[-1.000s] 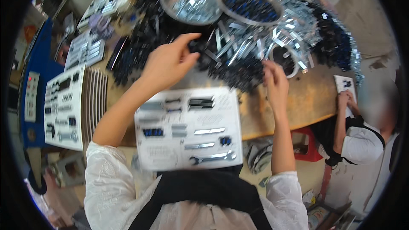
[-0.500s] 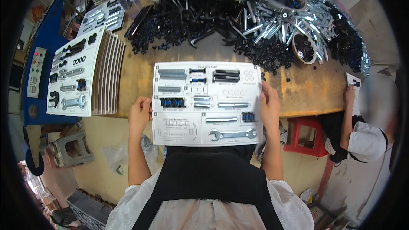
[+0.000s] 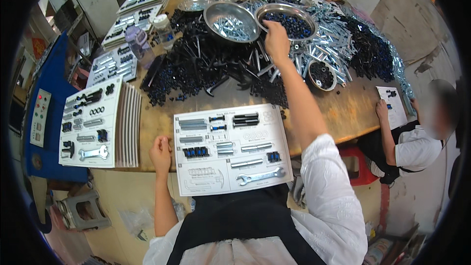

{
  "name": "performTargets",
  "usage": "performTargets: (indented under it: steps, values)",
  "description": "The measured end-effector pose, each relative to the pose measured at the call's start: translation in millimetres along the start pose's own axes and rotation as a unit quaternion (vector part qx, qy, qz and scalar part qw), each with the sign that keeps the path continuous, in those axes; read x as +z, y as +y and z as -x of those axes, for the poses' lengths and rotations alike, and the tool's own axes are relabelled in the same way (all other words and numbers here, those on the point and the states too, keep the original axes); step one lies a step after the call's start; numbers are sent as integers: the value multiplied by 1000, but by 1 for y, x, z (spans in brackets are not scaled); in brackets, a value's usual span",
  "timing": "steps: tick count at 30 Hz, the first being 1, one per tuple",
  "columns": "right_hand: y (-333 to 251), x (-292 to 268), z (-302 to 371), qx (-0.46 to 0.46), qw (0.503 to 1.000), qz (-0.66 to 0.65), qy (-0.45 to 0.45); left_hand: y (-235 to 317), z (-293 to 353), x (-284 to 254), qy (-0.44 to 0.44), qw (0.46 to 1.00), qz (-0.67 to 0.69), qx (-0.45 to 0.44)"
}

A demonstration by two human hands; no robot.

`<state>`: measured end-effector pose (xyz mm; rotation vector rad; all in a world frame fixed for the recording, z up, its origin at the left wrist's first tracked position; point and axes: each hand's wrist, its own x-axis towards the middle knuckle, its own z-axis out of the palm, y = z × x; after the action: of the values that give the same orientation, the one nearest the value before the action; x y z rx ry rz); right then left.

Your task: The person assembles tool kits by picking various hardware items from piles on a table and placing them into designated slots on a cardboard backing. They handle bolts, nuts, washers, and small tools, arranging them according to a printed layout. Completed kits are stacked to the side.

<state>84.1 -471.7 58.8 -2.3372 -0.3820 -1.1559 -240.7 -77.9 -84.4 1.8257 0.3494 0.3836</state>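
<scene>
A white printed card (image 3: 233, 159) lies at the table's front edge, overhanging it toward my apron. Silver tubes, black bolts, blue-marked black fasteners and an open-ended wrench (image 3: 261, 176) sit in its boxes; line drawings show in others. My left hand (image 3: 161, 153) is beside the card's left edge, fingers curled in; whether anything is inside is hidden. Stretched far forward, my right hand (image 3: 277, 41) is at the left rim of a metal bowl (image 3: 310, 32) of small black and blue fasteners. Its fingers are bent together, and what they hold cannot be made out.
Heaps of black hammer-shaped tools (image 3: 211, 64) and silver tubes (image 3: 338, 39) cover the table's far side. Another bowl (image 3: 230, 22) holds silver hardware. A small bowl (image 3: 322, 74) holds black rings. Filled cards (image 3: 93, 122) stand at left. Co-workers sit right and opposite.
My right hand has left the card's right edge and reached forward to the bowl. My left hand stays by the card's left edge. The view has tilted up, showing co-workers opposite.
</scene>
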Motion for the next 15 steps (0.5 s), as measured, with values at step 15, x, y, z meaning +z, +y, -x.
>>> performTargets:
  steps: [15]
  values:
    - [103, 18, -66, 229, 931, 131, -254, 18, 1, 4, -30, 999, 24, 8]
